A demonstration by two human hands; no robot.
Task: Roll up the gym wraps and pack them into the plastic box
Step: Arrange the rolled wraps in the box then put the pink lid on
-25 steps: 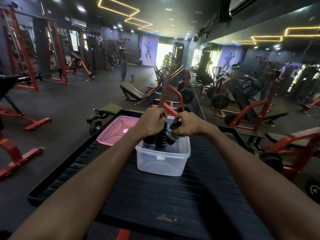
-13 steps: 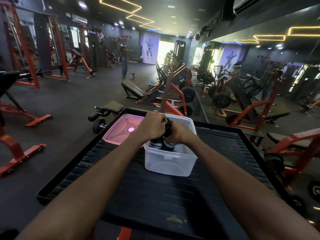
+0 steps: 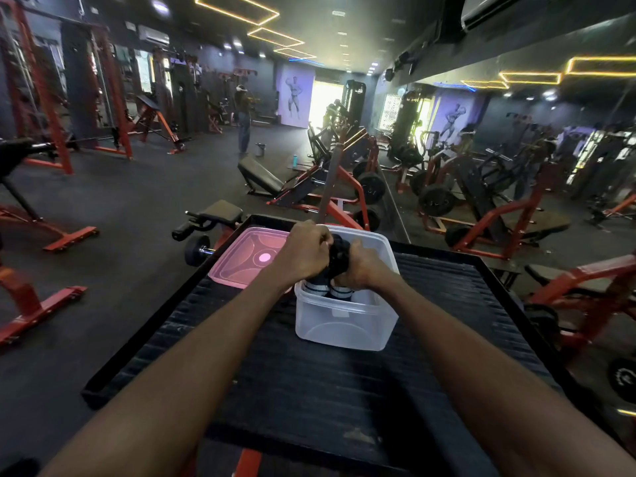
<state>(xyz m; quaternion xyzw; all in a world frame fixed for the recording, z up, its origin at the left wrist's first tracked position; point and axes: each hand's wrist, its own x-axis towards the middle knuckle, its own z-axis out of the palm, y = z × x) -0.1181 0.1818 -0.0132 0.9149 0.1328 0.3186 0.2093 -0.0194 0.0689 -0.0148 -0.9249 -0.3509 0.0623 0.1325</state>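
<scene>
- While both hands are closed around the dark wrap bundle (image 3: 339, 258) over the plastic box (image 3: 344, 321), the step in hand looks like pressing the rolled wraps down into it.
- Left hand (image 3: 304, 253) is clenched on the bundle's left side, above the box's left rim; right hand (image 3: 359, 266) is clenched on its right side, above the box's middle. Neither hand is free.
- Wraps sit partly inside the box: striped black-and-white ends (image 3: 327, 289) show just below the hands, under the near rim, while the dark part rides above the rim between the hands.
- How many rolls are in the grasp cannot be told; the hands cover most of them.
- To do it well, I judge the rolls should go down upright and side by side, squeezed tight so no loose tail springs open.
- Pushing evenly with both hands matters, since the box is light, stands free on the black ribbed platform (image 3: 309, 390), and could tip or slide.
- Let go only once the rolls are wedged against the box walls, one hand at a time.
- Pink lid (image 3: 247, 256) lies flat just left of the box, touching or nearly touching it, so it is within easy reach for closing; nothing should stand above the rim or the lid will not seat.
</scene>
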